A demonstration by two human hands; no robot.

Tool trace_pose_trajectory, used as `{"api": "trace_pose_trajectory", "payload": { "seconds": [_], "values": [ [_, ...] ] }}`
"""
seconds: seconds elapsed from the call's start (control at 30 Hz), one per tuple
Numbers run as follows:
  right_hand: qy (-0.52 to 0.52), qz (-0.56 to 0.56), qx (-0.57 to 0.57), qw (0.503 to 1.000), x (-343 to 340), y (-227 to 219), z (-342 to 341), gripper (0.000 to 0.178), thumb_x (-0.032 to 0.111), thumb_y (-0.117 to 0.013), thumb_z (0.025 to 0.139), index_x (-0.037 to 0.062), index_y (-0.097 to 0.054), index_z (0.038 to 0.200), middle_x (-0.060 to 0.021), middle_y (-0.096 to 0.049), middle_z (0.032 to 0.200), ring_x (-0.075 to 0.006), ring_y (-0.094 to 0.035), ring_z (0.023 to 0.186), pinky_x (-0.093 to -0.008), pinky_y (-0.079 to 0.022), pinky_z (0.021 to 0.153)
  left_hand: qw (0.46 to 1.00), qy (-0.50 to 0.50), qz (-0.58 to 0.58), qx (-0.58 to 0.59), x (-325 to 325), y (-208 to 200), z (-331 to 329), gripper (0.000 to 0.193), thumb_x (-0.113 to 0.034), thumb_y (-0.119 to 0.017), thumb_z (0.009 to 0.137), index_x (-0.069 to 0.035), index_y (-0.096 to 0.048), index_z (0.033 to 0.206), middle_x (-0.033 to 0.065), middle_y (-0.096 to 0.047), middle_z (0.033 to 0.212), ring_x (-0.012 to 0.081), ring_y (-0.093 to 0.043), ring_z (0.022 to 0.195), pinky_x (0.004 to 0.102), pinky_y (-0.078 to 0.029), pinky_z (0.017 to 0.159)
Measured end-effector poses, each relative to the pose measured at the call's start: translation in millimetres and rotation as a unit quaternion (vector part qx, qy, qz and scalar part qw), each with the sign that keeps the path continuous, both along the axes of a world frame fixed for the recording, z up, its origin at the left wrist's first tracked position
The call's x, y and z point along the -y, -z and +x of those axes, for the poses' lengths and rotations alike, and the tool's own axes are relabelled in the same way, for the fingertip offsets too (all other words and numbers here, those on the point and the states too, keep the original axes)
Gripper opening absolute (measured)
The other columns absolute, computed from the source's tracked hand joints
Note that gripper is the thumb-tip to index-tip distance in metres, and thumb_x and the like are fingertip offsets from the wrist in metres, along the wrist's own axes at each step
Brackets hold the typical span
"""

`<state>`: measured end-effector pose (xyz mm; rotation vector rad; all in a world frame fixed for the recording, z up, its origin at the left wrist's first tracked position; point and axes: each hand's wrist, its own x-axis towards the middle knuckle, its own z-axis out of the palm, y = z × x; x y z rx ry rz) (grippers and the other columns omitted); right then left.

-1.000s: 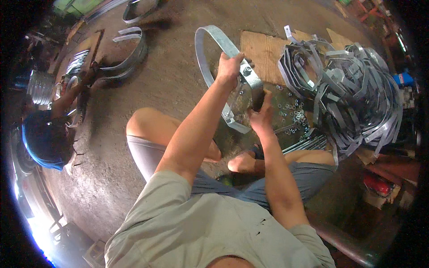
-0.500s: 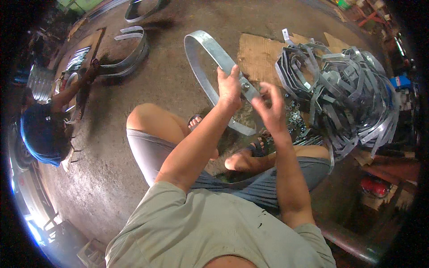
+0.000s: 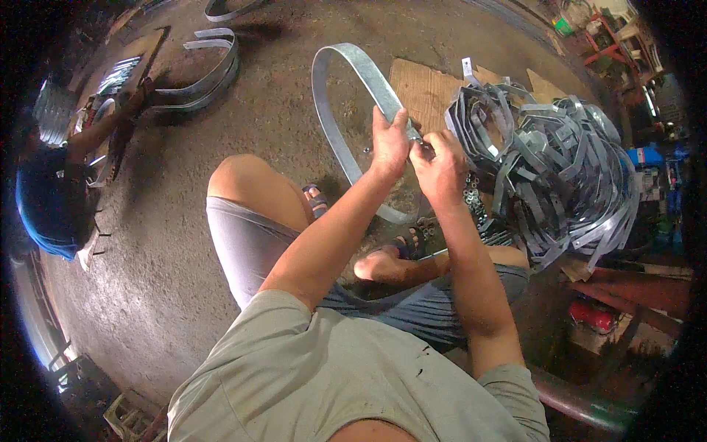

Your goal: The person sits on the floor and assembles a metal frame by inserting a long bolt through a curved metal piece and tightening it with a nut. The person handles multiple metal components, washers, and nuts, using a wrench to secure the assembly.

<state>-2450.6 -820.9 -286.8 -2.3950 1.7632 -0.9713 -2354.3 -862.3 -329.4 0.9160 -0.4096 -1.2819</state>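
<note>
My left hand (image 3: 390, 144) is closed around a curved flat metal band (image 3: 362, 65), thumb along its outer face. The band is bent into a long open loop, held up in front of my knees. Close beside it, my right hand (image 3: 442, 168) pinches at the band's near part with thumb and fingertips. A small metal fastener (image 3: 417, 140) shows between the two hands, a bolt or nut, mostly hidden by the fingers. The band's lower end (image 3: 396, 215) hangs behind my forearms, near my sandalled foot.
A tangled heap of bent metal bands (image 3: 552, 169) lies at the right beside cardboard (image 3: 423, 92). Loose nuts (image 3: 471, 197) are scattered near my right knee. At the left, a person in blue (image 3: 46, 199) reaches toward other curved bands (image 3: 213, 81) on the floor.
My right hand has come in from spread fingers to a pinch at the fastener on the band. My left hand keeps its hold. The whole view has shifted slightly.
</note>
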Motion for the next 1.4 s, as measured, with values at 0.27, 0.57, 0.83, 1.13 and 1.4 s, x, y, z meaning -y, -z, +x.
{"api": "trace_pose_trajectory", "payload": {
  "seconds": [0.27, 0.57, 0.83, 1.13, 1.4],
  "values": [
    [0.014, 0.05, 0.15, 0.987, 0.7, 24.1, -1.3, 0.023, 0.017, -0.071, 0.084, 0.0052, -0.066, 0.103, -0.0182, -0.063, 0.094, -0.0363, -0.062, 0.09, -0.045, -0.049, 0.078, 0.999, 0.017, 0.031, -0.028, 5.7, -0.1, 1.2, 0.02, -0.01, -0.054, 0.097, -0.007, -0.046, 0.115, 0.0073, -0.057, 0.095, 0.0187, -0.06, 0.077, 0.0362, -0.052, 0.063],
    [0.008, 0.028, 0.132, 0.991, -3.4, 42.2, 9.4, 0.027, 0.022, -0.066, 0.088, -0.0008, -0.063, 0.102, -0.0245, -0.065, 0.085, -0.0439, -0.063, 0.079, -0.049, -0.049, 0.067, 0.982, 0.043, 0.039, 0.182, -9.0, 1.5, 19.6, 0.038, -0.017, -0.061, 0.094, -0.004, -0.044, 0.124, 0.015, -0.06, 0.099, 0.0266, -0.063, 0.087, 0.0409, -0.052, 0.076],
    [-0.082, 0.054, 0.166, 0.981, 11.8, 38.8, -23.4, 0.028, 0.026, -0.069, 0.087, 0.0007, -0.066, 0.098, -0.0206, -0.066, 0.082, -0.0412, -0.064, 0.076, -0.0445, -0.05, 0.066, 0.557, 0.09, -0.241, 0.789, 7.4, -20.9, 69.3, 0.059, -0.038, -0.066, 0.086, -0.011, -0.05, 0.137, 0.0174, -0.045, 0.141, 0.0329, -0.033, 0.14, 0.0574, -0.021, 0.114],
    [-0.138, 0.086, 0.213, 0.963, -0.7, 13.0, -30.8, 0.032, 0.03, -0.075, 0.083, 0.0037, -0.064, 0.097, -0.0195, -0.064, 0.083, -0.0396, -0.063, 0.078, -0.0446, -0.05, 0.069, 0.273, 0.507, -0.395, 0.716, 68.1, -104.5, 75.5, 0.046, -0.035, -0.066, 0.084, -0.017, -0.057, 0.125, 0.0216, -0.054, 0.123, 0.0437, -0.049, 0.118, 0.0538, -0.037, 0.101],
    [-0.113, 0.109, 0.114, 0.981, -4.3, 20.5, -35.2, 0.055, 0.052, -0.075, 0.078, 0.0029, -0.066, 0.1, -0.019, -0.067, 0.094, -0.0385, -0.066, 0.087, -0.0463, -0.053, 0.074, 0.264, 0.342, -0.436, 0.79, 41.6, -54.1, 90.7, 0.062, -0.068, -0.057, 0.083, -0.03, -0.055, 0.132, 0.009, -0.058, 0.106, 0.0302, -0.054, 0.106, 0.0474, -0.04, 0.086]
  ]
}}
